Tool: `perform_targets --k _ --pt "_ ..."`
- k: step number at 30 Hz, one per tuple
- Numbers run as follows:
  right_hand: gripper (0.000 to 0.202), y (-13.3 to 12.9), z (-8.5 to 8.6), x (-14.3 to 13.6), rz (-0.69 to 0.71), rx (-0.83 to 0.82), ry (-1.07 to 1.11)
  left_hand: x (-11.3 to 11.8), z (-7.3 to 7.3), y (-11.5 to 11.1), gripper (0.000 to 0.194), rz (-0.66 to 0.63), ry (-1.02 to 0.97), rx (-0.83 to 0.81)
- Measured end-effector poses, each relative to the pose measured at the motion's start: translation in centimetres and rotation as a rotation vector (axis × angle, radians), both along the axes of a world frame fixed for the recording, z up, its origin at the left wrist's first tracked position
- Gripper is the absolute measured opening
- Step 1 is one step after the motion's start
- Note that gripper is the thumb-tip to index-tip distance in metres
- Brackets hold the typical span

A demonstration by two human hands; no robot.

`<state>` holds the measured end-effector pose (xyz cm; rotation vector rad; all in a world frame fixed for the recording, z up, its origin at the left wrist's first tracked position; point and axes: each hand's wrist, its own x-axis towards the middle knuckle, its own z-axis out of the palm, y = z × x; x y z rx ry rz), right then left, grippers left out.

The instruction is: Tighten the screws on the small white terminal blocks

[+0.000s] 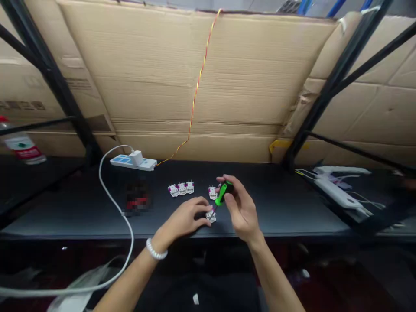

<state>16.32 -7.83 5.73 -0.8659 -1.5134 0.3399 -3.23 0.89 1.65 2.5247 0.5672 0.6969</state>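
Note:
My right hand (242,210) is closed round the green and black handle of a screwdriver (221,195). The shaft slants down to the left and its tip meets a small white and purple part (211,216) on the dark table. My left hand (188,214) pinches that part from its left side, thumb and fingers at its edge. Just behind it lies a similar white and purple part (212,193), with another partly hidden by the right fingers. To the left, three more of these parts (182,189) stand in a row, apart from my hands.
A white power strip (149,164) with a plugged-in adapter lies at the back left; its white cable (113,199) loops over the table's front edge. A blurred dark and red object (137,201) sits at left. Black metal posts (320,99) and cardboard (146,78) bound the table (286,208).

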Motion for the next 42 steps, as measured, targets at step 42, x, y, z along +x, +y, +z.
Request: perform_targets --k 42 --pt "0.048 -0.3 0.9 1.0 -0.226 0.020 0.008 -0.1 -0.2 -0.2 0.032 0.016 -0.036 -0.050"
